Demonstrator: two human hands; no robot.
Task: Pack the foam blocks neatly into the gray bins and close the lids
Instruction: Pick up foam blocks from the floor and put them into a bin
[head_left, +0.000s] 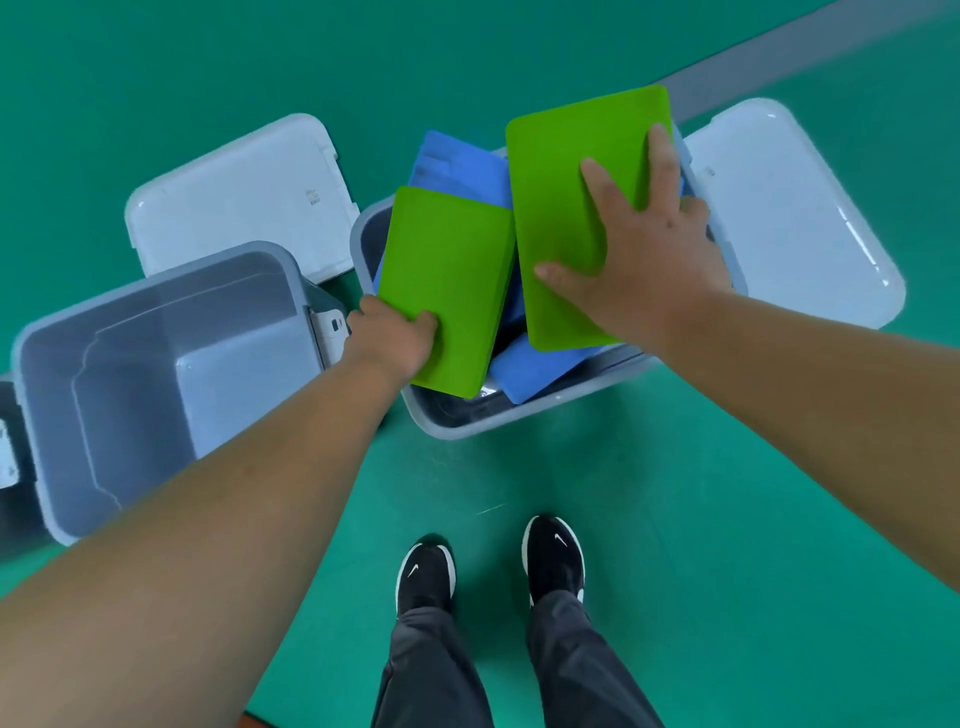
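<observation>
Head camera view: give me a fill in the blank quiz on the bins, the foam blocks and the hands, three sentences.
1. The foam block that the left hand grips is coloured ____.
2. The gray bin on the left is ____ inside.
3. Deeper in the right bin lie other blocks coloured ____.
Missing words: green; empty; blue.

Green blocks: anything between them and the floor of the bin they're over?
Yes: jumbled blue blocks fill that bin beneath both green blocks, one rising past the far rim. Left bin looks empty.
</observation>
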